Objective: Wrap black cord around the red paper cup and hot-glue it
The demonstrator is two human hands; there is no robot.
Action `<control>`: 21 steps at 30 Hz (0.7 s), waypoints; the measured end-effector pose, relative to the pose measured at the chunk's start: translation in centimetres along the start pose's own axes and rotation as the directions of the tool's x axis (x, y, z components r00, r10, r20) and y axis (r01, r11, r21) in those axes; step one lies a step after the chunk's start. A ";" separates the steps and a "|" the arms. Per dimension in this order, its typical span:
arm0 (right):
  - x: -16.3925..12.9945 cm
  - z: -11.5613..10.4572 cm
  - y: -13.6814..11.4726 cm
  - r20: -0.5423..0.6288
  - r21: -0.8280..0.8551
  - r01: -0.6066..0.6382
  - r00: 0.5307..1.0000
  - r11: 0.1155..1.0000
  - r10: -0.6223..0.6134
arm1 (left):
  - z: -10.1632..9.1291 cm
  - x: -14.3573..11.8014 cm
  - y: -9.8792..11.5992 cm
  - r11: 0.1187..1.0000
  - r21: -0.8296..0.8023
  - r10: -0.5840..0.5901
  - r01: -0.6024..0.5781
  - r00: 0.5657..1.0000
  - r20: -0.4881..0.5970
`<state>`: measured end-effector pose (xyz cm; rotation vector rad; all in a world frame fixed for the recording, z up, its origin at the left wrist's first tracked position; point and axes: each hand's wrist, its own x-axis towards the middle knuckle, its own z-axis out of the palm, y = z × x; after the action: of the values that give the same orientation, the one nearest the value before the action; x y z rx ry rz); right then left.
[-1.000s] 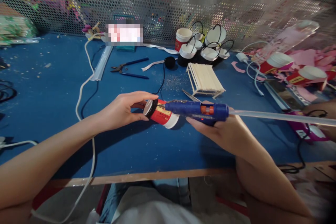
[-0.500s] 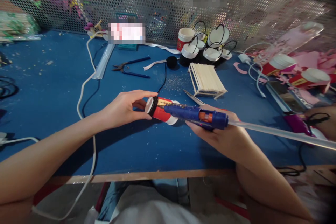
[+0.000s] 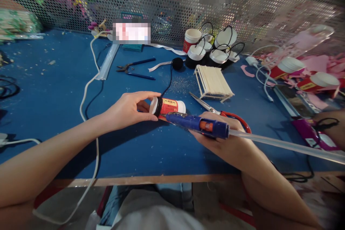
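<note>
A red and white paper cup lies on its side, with black cord wound around its left end. My left hand pinches that end between thumb and fingers. In my right hand is a blue glue gun, a long clear glue stick trailing from its back. Its nozzle points left and sits at the lower side of the cup near the cord; whether it touches cannot be made out. From the cup the cord runs up to a black ball of cord.
Scissors with red handles lie just beyond my right hand. Pliers, a small wooden stick rack and several cups stand farther back. A white cable crosses the left side. A phone lies at right.
The glue gun and my right hand have moved slightly left and down, uncovering the cup's label and the scissors' red handles. My left hand keeps its grip on the cup.
</note>
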<state>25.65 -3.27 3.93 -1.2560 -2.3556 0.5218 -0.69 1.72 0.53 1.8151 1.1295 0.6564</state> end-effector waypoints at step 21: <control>0.6 -0.1 0.8 -0.142 -0.124 0.010 0.989 0.992 -0.027 | -0.2 0.0 -0.7 0.939 0.122 0.319 -0.320 0.947 0.025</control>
<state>25.96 -2.39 3.76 -1.2787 -2.3057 0.2735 -1.19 1.91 0.06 2.1323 0.8944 0.7811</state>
